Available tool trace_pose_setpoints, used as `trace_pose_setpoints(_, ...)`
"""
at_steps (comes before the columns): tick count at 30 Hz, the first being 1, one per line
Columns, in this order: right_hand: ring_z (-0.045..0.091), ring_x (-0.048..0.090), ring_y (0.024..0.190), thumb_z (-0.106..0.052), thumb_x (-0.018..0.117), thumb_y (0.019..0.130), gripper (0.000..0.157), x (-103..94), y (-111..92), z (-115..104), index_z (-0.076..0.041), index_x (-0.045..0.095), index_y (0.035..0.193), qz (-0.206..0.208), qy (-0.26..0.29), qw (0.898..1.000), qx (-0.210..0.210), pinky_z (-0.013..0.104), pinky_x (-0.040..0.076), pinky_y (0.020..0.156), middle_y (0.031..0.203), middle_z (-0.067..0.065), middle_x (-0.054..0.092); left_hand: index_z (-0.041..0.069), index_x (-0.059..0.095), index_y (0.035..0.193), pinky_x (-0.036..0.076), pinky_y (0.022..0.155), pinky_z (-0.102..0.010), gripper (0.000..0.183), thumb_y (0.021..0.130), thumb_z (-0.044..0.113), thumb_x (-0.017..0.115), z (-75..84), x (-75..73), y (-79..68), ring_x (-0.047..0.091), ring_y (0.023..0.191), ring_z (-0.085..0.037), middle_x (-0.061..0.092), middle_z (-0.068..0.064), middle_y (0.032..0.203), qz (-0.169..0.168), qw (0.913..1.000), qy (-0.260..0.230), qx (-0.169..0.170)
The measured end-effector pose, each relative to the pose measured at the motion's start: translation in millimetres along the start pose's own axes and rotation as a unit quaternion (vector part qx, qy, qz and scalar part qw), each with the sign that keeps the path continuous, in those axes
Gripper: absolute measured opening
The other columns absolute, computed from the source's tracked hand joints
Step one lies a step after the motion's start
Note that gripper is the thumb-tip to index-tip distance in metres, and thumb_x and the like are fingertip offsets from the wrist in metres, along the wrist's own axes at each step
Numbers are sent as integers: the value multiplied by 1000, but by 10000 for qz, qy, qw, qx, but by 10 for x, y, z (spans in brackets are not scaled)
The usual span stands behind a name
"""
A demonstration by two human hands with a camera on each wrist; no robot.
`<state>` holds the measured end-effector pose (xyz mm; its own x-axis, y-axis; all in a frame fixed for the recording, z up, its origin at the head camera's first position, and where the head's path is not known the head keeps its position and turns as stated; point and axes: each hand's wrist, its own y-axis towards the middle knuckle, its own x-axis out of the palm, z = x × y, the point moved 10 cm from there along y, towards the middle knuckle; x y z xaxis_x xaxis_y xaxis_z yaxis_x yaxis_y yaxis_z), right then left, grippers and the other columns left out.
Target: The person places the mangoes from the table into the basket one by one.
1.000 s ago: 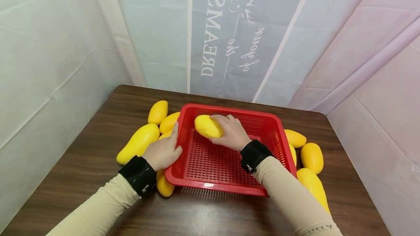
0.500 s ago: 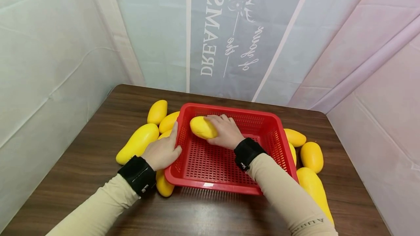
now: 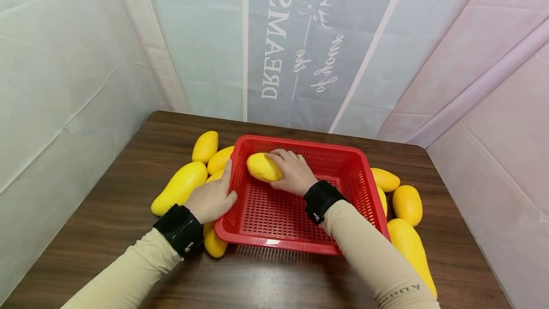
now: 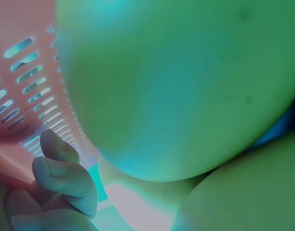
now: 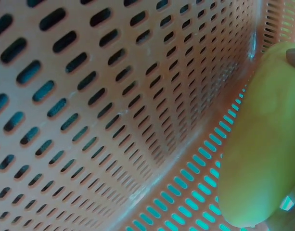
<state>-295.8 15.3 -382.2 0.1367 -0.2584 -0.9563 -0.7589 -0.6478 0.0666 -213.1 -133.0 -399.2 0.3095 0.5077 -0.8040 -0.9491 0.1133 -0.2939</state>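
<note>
Before me hangs a grey backdrop (image 3: 236, 61), its lettering (image 3: 274, 46), turned on its side, reading "DREAMS", "the" and "of your". Below sits the brown counter (image 3: 270, 285), then the red basket (image 3: 300, 143), loose yellow mangoes (image 3: 180, 189) lying at its 2 ends. The left hand (image 3: 213, 199) grips the basket's left rim; the right hand (image 3: 296, 173) grasps 1 mango (image 3: 260, 167) inside, near that end. The right sleeve (image 3: 358, 242) bears small print, only partly legible.

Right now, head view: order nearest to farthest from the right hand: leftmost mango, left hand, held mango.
1. Held mango: gripped by the right hand, inside the red basket.
2. Left hand: at the basket's left rim.
3. Leftmost mango: outside, beyond the left hand.
</note>
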Motion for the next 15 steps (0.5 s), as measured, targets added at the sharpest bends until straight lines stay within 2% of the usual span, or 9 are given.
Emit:
trace_pose_setpoints(6,32,51,125,-29,81,79,74,29,-10,13,-15,49,145,-43,127,9999,-15,50,43,100,139,11,49,15,-8,160,48,54,-29,85,98,27,49,3,10,-1,58,53,-15,59,-3,74,-7,10000,-19,19)
trace_pose_setpoints(15,33,48,128,-28,79,83,72,128,-14,12,-14,48,146,-391,52,9992,16,51,41,105,142,10,50,15,-9,160,48,54,-29,85,98,28,49,-15,22,-5,58,54,-14,59,-4,73,27,10000,1,20)
